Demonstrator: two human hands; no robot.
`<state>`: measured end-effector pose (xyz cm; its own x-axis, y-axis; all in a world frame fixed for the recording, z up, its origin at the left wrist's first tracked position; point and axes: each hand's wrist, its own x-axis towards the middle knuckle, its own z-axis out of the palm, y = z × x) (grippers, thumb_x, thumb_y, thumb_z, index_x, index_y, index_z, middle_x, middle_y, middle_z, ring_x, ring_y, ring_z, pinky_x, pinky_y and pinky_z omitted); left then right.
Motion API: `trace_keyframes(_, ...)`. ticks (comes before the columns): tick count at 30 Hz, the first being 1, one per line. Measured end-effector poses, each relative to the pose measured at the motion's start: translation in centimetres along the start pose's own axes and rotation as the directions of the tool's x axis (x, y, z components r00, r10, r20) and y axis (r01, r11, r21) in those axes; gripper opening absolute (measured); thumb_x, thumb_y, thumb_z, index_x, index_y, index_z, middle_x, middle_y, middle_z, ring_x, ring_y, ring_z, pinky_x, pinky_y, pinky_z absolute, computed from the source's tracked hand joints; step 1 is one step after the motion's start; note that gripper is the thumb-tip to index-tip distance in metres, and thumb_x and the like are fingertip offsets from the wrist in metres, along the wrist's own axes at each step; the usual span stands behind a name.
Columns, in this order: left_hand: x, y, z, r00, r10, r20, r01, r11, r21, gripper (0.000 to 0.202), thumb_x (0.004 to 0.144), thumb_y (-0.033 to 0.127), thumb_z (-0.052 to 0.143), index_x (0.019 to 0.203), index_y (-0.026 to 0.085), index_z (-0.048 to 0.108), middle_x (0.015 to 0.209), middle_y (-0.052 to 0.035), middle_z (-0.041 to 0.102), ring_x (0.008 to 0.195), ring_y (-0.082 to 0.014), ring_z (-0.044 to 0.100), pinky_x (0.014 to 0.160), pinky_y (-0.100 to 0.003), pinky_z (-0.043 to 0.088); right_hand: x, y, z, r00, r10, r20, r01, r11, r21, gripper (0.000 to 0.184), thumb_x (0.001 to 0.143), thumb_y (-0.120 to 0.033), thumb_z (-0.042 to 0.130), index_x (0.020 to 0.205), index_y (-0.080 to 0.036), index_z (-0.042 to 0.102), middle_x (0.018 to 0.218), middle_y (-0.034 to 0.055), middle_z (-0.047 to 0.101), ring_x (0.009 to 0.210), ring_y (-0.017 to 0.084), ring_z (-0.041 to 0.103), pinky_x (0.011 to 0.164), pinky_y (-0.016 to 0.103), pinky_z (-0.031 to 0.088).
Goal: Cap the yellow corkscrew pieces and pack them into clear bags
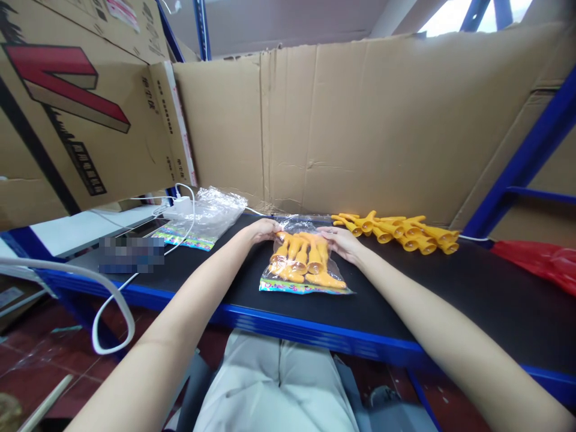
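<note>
A clear plastic bag (297,288) with a colourful strip along its near edge lies on the black shelf top in front of me. Inside it are several yellow, hollow, cone-like pieces (297,252) with splayed ends, resembling bird feet. My left hand (264,229) is closed on the bag's far left corner, fingertips partly hidden by the plastic. At the far right side, my right hand (341,241) pinches the same bag. Just beyond that hand, a loose pile of the same yellow pieces (396,231) lies with several hollow ends facing me.
A stack of clear bags (211,216) lies to the left, near a white cable (194,207) and a blurred-out object (130,255). Cardboard (360,132) walls the back. A red plastic bag (540,258) sits at right. The shelf's blue front edge (315,339) runs before my lap.
</note>
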<state>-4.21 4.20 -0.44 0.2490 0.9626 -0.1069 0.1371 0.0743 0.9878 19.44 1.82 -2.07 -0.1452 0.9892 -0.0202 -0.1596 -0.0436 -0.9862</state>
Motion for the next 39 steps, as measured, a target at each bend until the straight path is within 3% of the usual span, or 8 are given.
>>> trace_keyframes(7, -1.0, -1.2, -1.1, 0.993, 0.119, 0.023, -0.118, 0.992, -0.048, 0.015, 0.07, 0.009, 0.061, 0.083, 0.013, 0.066, 0.079, -0.0061, 0.068, 0.073, -0.0139, 0.063, 0.078, -0.031, 0.049, 0.3, 0.0, -0.6, 0.996, -0.059, 0.061, 0.059, 0.998, 0.003, 0.016, 0.066, -0.005, 0.047, 0.062, -0.015, 0.059, 0.069, 0.0039, 0.064, 0.064, 0.011, 0.058, 0.059, 0.022, 0.047)
trace_keyframes(14, -0.2, -1.4, -0.1, 0.95, 0.298, -0.098, -0.262, 0.925, 0.274, 0.026, 0.07, 0.001, 0.047, 0.077, 0.011, 0.07, 0.078, -0.0079, 0.07, 0.071, -0.0148, 0.064, 0.074, -0.03, 0.051, -0.3, -0.8, -0.7, 0.993, -0.09, 0.082, 0.109, 0.959, -0.261, 0.015, 0.059, -0.007, 0.047, 0.052, -0.014, 0.058, 0.052, -0.0001, 0.056, 0.05, 0.007, 0.05, 0.053, 0.019, 0.042)
trace_keyframes(20, 0.1, -1.3, 0.5, 0.756, 0.654, -0.014, -0.529, 0.624, 0.575, 0.037, 0.061, -0.006, 0.041, 0.071, 0.014, 0.071, 0.08, -0.0033, 0.07, 0.079, -0.0128, 0.063, 0.076, -0.025, 0.05, -0.3, -2.3, -0.4, 0.988, -0.051, 0.143, 0.114, 0.875, -0.471, 0.031, 0.07, -0.031, 0.052, 0.046, -0.013, 0.057, 0.057, 0.007, 0.06, 0.053, 0.011, 0.052, 0.052, 0.022, 0.04)
trace_keyframes(25, -0.4, -0.8, 1.3, 0.61, 0.791, 0.047, -0.601, 0.424, 0.678, 0.037, 0.061, -0.006, 0.045, 0.07, 0.017, 0.071, 0.085, -0.0031, 0.07, 0.083, -0.013, 0.063, 0.08, -0.025, 0.049, 0.5, -4.5, 1.8, 0.959, -0.031, 0.283, 0.245, 0.593, -0.767, 0.047, 0.063, -0.054, 0.062, 0.042, -0.014, 0.05, 0.044, 0.0013, 0.049, 0.045, 0.008, 0.042, 0.046, 0.021, 0.033)
trace_keyframes(28, -0.9, -0.6, 1.5, 0.559, 0.829, 0.026, -0.608, 0.389, 0.693, 0.038, 0.063, -0.007, 0.044, 0.073, 0.018, 0.072, 0.089, -0.0033, 0.069, 0.084, -0.013, 0.063, 0.08, -0.025, 0.049, 1.5, -5.6, 3.4, 0.951, 0.082, 0.299, 0.177, 0.649, -0.74, 0.038, 0.054, -0.049, 0.072, 0.06, -0.016, 0.053, 0.046, -0.0047, 0.047, 0.044, 0.006, 0.041, 0.045, 0.019, 0.034)
trace_keyframes(31, -1.3, -0.3, 1.5, 0.519, 0.855, -0.014, -0.617, 0.386, 0.686, 0.039, 0.065, -0.007, 0.043, 0.074, 0.019, 0.071, 0.091, -0.0036, 0.069, 0.086, -0.0129, 0.063, 0.081, -0.026, 0.049, 2.3, -5.9, 4.4, 0.872, 0.285, 0.398, 0.038, 0.771, -0.636, 0.038, 0.055, -0.041, 0.074, 0.077, -0.016, 0.057, 0.062, -0.0023, 0.059, 0.055, 0.008, 0.053, 0.054, 0.019, 0.043)
trace_keyframes(35, -1.5, 0.0, 1.6, 0.499, 0.866, -0.029, -0.637, 0.389, 0.665, 0.038, 0.067, -0.006, 0.043, 0.073, 0.019, 0.071, 0.094, -0.003, 0.068, 0.088, -0.0128, 0.062, 0.083, -0.028, 0.049, 2.6, -5.4, 5.1, 0.643, 0.515, 0.567, -0.12, 0.799, -0.59, 0.038, 0.061, -0.034, 0.072, 0.089, -0.011, 0.059, 0.083, 0.0054, 0.066, 0.073, 0.013, 0.062, 0.069, 0.024, 0.049)
trace_keyframes(39, -1.6, 0.4, 1.3, 0.435, 0.896, -0.092, -0.646, 0.382, 0.661, 0.04, 0.075, 0.001, 0.041, 0.098, 0.021, 0.066, 0.115, -0.0048, 0.058, 0.099, -0.0147, 0.058, 0.087, -0.031, 0.048, 2.4, -5.3, 4.1, 0.673, 0.503, 0.541, -0.174, 0.82, -0.546, 0.035, 0.065, -0.028, 0.07, 0.092, -0.008, 0.059, 0.087, 0.0105, 0.067, 0.076, 0.016, 0.064, 0.074, 0.029, 0.051)
